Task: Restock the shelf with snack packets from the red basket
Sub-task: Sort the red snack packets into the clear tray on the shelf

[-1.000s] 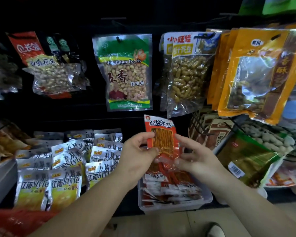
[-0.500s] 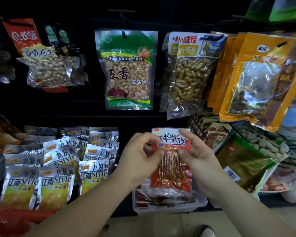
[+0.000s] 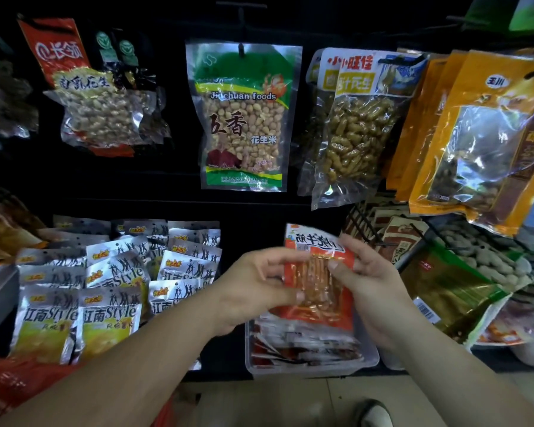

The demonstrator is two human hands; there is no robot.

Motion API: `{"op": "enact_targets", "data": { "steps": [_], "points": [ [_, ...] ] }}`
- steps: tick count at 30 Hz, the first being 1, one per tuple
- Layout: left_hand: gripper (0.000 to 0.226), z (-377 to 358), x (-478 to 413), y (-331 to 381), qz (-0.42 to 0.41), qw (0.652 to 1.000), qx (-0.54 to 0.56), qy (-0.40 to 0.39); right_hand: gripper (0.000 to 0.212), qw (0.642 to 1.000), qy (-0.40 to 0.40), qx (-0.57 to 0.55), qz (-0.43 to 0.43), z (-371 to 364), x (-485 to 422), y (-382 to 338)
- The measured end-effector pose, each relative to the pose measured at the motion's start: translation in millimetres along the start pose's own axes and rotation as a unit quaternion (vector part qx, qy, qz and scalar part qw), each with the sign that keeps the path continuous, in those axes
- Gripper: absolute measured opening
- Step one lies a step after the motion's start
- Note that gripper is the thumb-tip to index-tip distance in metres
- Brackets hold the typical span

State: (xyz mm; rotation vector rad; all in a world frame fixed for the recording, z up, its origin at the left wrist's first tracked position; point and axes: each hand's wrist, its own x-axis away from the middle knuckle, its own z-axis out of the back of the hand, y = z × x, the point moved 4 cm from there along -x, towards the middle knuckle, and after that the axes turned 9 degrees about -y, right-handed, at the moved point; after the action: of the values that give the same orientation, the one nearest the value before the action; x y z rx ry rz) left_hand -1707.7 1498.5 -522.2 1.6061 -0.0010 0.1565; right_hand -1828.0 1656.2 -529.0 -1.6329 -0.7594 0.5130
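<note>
Dark shop shelving fills the view, with bags hanging on hooks above a lower shelf (image 3: 259,208) that carries a clear tub (image 3: 373,360) of red packets.

Just above that tub, both hands hold one red snack packet (image 3: 318,285) upright between them. The left hand (image 3: 253,288) pinches its left edge, with the thumb low on the front. The right hand (image 3: 373,282) pinches the right side, with the thumb on the clear window. All the fingers are curled around the film. The red basket (image 3: 10,386) sits well to the left of the tub, low in the corner.

Likely troubles:
- The packet's label reads upside down to the camera, so it could go into the tub the wrong way up.
- The film looks slick and the grip is only a pinch, so the packet could slip to the floor in front of the tub.
- The tub already looks heaped, so another packet may slide off the pile.

Readable writing:
- The green peanut bag (image 3: 244,118), above and to the left of the tub, says "Jiuchuan foods", 五香 and 花生米.
- The silver packets (image 3: 108,315) to the left of the tub say 江南Style.
- The bag of peanuts in their shells (image 3: 358,127) above the tub says 小旺佳.
- The orange bags (image 3: 481,134), above and to the right, carry an oval badge reading 玉川.
- The held packet's own characters are too smeared to read with confidence.
</note>
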Motion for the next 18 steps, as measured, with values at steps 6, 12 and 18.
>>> {"op": "enact_targets", "data": {
  "steps": [6,12,18],
  "points": [
    [0.05,9,-4,-4,-0.014,0.996,-0.021,0.085,0.095,0.982,-0.176,0.061,-0.032,-3,5,4],
    [0.048,15,1,3,-0.055,0.948,-0.264,0.17,0.089,0.979,-0.112,0.172,0.006,-2,3,3],
    [0.029,-22,-12,-12,-0.067,0.987,-0.103,0.105,0.087,0.965,-0.2,0.166,0.028,-21,6,3]
  ]
}}
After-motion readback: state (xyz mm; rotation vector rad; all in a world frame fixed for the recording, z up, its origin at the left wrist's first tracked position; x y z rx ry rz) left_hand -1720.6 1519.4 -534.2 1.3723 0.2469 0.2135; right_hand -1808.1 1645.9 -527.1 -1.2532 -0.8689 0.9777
